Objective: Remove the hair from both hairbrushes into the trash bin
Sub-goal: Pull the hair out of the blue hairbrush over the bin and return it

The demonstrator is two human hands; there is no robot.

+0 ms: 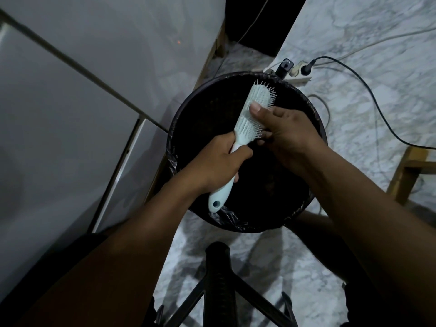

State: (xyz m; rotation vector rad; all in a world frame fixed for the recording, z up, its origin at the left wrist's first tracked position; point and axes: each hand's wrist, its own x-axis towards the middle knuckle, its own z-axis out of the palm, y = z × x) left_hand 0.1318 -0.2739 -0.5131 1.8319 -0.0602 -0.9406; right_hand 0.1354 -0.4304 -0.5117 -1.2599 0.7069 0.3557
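Note:
A pale blue-white hairbrush [256, 100] is held over the round black trash bin [186, 119], its bristles turned to the right. My left hand [219, 164] is closed around the brush handle. My right hand [285, 133] rests against the bristle side, thumb pressed on the brush head and fingers curled at the lower bristles. Whether any hair is pinched there is too dark to tell. The bin has a black plastic liner [226, 218] and its inside is dark. Only one brush is in view.
A white power strip [297, 77] with plugs and a black cable [368, 90] lies on the marble floor behind the bin. White cabinet panels [70, 114] stand at the left, a wooden furniture leg [410, 175] at the right, and a black stool frame [219, 279] below.

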